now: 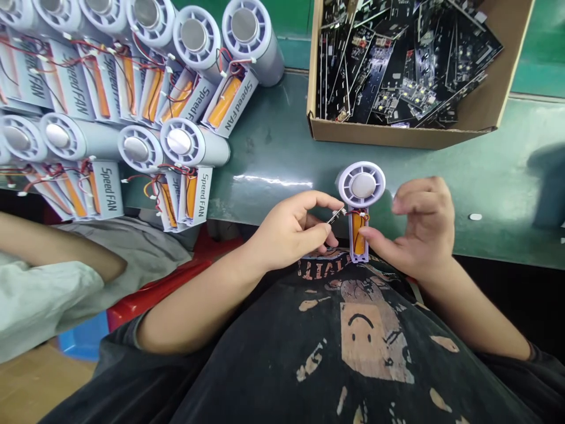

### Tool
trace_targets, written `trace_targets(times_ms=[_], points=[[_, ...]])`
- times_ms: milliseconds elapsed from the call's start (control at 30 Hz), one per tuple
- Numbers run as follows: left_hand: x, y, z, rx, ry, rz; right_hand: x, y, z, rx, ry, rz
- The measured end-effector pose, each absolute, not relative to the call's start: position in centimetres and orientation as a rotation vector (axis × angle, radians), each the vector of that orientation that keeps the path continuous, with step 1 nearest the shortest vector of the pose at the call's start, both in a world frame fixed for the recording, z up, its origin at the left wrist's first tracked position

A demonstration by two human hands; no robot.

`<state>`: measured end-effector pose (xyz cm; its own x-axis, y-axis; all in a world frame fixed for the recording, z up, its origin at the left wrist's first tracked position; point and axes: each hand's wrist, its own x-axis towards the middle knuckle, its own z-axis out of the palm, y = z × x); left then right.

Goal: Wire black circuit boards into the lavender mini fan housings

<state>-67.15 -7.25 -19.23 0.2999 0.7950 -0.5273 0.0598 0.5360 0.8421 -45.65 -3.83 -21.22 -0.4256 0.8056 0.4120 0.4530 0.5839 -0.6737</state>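
Note:
A handheld fan (362, 185) with a lilac ring head lies in front of me, its handle open and an orange battery (358, 234) showing inside. Red and black wires run across the top of the handle. Between the thumb and index finger of my left hand (300, 227) is a small circuit board (336, 214), seen nearly edge-on beside the wires. My right hand (419, 227) holds its fingers curled but apart from the thumb, whose tip is at the battery's right side. Nothing shows between those right fingers.
Rows of similar fans (194, 35) with open handles fill the left side of the green table (269, 159). A cardboard box (375, 134) of black circuit boards stands at the back right. A small white piece (475, 217) lies right. Another person's arm (57, 244) is at left.

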Motion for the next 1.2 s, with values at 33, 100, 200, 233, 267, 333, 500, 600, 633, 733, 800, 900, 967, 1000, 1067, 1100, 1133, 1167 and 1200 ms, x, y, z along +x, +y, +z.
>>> trace_targets(times_ms=[33,100,200,233,267,333,500,600,633,733,800,900,967,1000,1067,1100,1133,1167,1200], points=[[-67.1,-7.3,-19.4,0.884,1.19,0.593,-45.5,-3.9,-21.4,-0.989,-2.101,0.617],[-67.0,-7.5,-19.5,0.861,1.195,0.606,-45.5,-4.0,-21.6,-0.97,-2.167,0.632],[-66.8,-7.7,-19.5,0.842,1.19,0.631,-45.8,-4.2,-21.5,-0.951,-2.187,0.639],[-66.7,-7.7,-19.5,0.839,1.188,0.64,-45.9,-4.2,-21.4,-0.952,-2.177,0.655],[-66.7,-7.8,-19.4,0.834,1.186,0.649,-46.0,-4.2,-21.3,-0.951,-2.166,0.682],[-66.7,-7.9,-19.5,0.818,1.174,0.667,-46.1,-4.1,-21.0,-0.947,-2.148,0.764],[-67.0,-8.2,-20.0,0.765,1.122,0.699,-45.6,-3.9,-20.7,-0.938,-2.119,0.94],[-66.9,-8.3,-20.1,0.783,1.111,0.716,-45.7,-4.1,-20.8,-0.975,-2.107,0.908],[-66.8,-8.3,-20.0,0.803,1.118,0.726,-45.8,-4.2,-20.8,-0.99,-2.111,0.86],[-66.4,-8.5,-19.7,0.895,1.152,0.783,-46.5,-4.8,-20.9,-1.028,-2.126,0.646],[-66.1,-8.6,-19.5,0.968,1.164,0.825,-46.9,-5.0,-20.9,-1.06,-2.131,0.527],[-65.8,-8.8,-19.4,1.058,1.16,0.849,-47.2,-5.2,-20.9,-1.112,-2.159,0.413],[-65.8,-8.9,-19.4,1.095,1.164,0.86,-47.1,-5.2,-20.9,-1.133,-2.181,0.357],[-65.7,-8.9,-19.4,1.111,1.169,0.865,-47.1,-5.1,-20.9,-1.135,-2.189,0.342],[-65.7,-9.0,-19.4,1.136,1.179,0.876,-46.9,-5.1,-20.8,-1.124,-2.194,0.333],[-65.7,-9.0,-19.5,1.143,1.18,0.876,-46.8,-5.1,-20.8,-1.113,-2.194,0.337],[-65.7,-9.0,-19.5,1.145,1.181,0.875,-46.8,-5.0,-20.8,-1.098,-2.194,0.343],[-65.6,-9.0,-19.6,1.141,1.178,0.876,-46.7,-5.0,-20.8,-1.083,-2.195,0.351],[-65.6,-9.0,-19.7,1.133,1.171,0.879,-46.7,-5.0,-20.9,-1.071,-2.193,0.357]])
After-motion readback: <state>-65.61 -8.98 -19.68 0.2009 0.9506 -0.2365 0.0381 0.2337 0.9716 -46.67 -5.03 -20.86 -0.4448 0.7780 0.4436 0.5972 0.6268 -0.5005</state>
